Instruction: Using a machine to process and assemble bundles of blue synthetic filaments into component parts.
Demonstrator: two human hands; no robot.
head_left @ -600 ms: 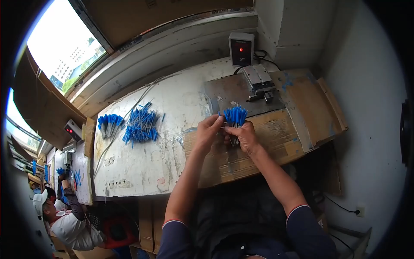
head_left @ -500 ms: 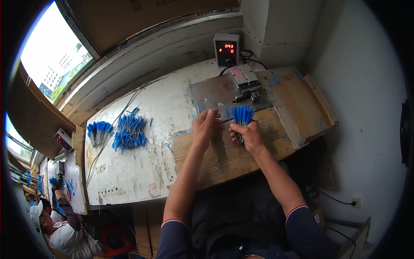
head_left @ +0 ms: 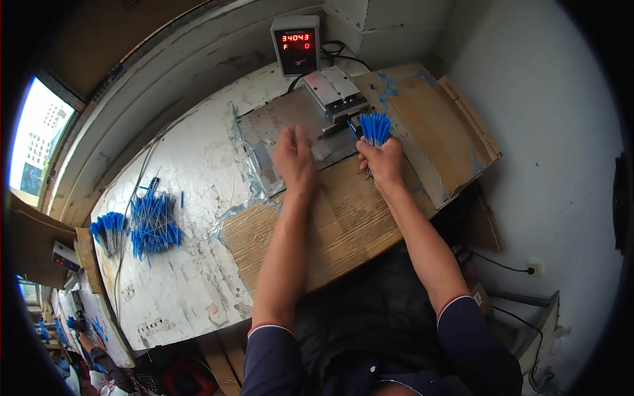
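My right hand (head_left: pixel 384 158) is closed round a bundle of thin blue-ended sticks (head_left: pixel 376 128), blue ends up, over the front of the metal plate. A single blue-ended stick (head_left: pixel 352 129) slants away from the bundle, beside the clamp-like front of a small metal device (head_left: pixel 335 96); whether my fingers hold it I cannot tell. My left hand (head_left: pixel 295 160) is raised over the metal plate (head_left: pixel 264 125), to the left of the bundle. Its fingers point up and are smeared by motion. No stick shows in it.
A counter box (head_left: pixel 295 49) with red digits stands behind the device. On the white table (head_left: pixel 198 264) lie a loose pile of blue-ended sticks (head_left: pixel 155 224) and a smaller bunch (head_left: pixel 109 231). Cardboard (head_left: pixel 317 244) covers the front edge. Another person's arm (head_left: pixel 99 353) shows at lower left.
The view has shifted, so table things sit further left and the device higher. My right hand has brought the bundle close to the device's front. My left hand has moved away from the bundle.
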